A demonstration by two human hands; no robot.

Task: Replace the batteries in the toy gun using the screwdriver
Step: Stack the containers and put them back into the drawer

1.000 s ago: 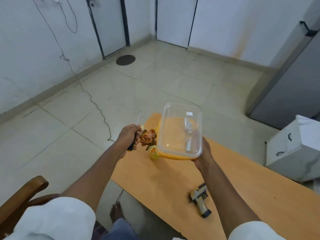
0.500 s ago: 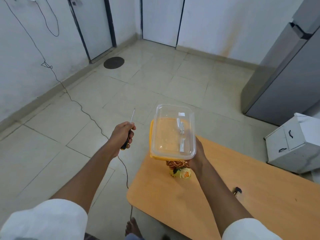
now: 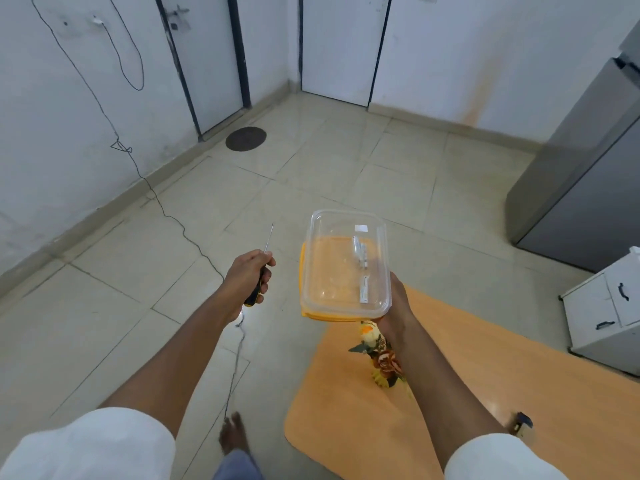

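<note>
My left hand (image 3: 248, 276) is closed around a screwdriver (image 3: 257, 278) with a black and yellow handle; its thin shaft points up and away over the floor. My right hand (image 3: 397, 303) holds up a clear plastic container (image 3: 337, 268) with an orange lid under it, above the table's left end. Inside the container lie small white batteries (image 3: 360, 256). The toy gun (image 3: 522, 421) shows only as a small dark tip at the table's right, mostly hidden behind my right forearm.
The orange wooden table (image 3: 502, 382) fills the lower right. A bunch of artificial flowers (image 3: 379, 358) stands on it beside my right wrist. A white cabinet (image 3: 609, 310) and a grey fridge (image 3: 581, 174) stand to the right. A black cable (image 3: 194, 244) runs across the tiled floor.
The view has swung left and my hands have drifted off the table's left end. The toy gun has slipped from plain sight to almost hidden. Both grips are unchanged.
</note>
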